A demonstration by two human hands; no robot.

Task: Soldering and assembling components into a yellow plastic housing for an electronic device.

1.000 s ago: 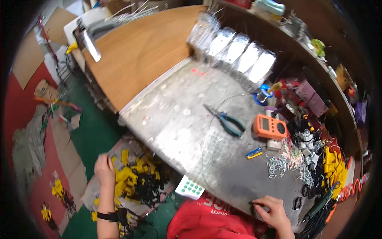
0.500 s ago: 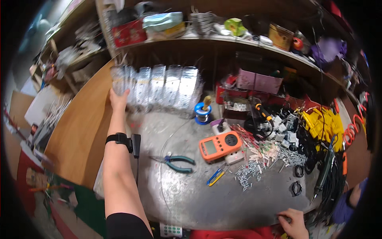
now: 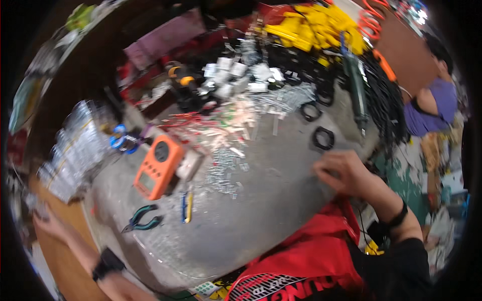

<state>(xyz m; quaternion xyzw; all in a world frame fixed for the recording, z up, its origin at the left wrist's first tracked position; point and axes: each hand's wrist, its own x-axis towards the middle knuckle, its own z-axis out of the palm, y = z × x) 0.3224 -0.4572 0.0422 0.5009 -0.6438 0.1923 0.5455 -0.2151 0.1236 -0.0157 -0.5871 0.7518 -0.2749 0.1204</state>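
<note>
My left hand (image 3: pixel 46 220) is at the far left over a wooden board (image 3: pixel 70 236), beside a row of clear, shiny plastic packs (image 3: pixel 75 150). It is blurred, and whether it holds anything cannot be made out. Above the right front of the grey table, my right hand (image 3: pixel 344 173) has its fingers curled in, and no object shows in it. Closest to it is a small black coiled ring (image 3: pixel 323 138), apart from the fingers; another black ring (image 3: pixel 311 111) lies behind that one.
An orange meter (image 3: pixel 159 167), pliers (image 3: pixel 143 218), a blue-yellow cutter (image 3: pixel 187 206) and a solder spool (image 3: pixel 123 139) lie on the left. Loose small metal pins (image 3: pixel 226 173), white connectors (image 3: pixel 231 72) and yellow parts (image 3: pixel 316 27) spread behind. Another person (image 3: pixel 432 105) is at the right.
The view has swung to the right. My left hand has come away from the top of the plastic packs to the board beside them. My right hand has risen off the table edge.
</note>
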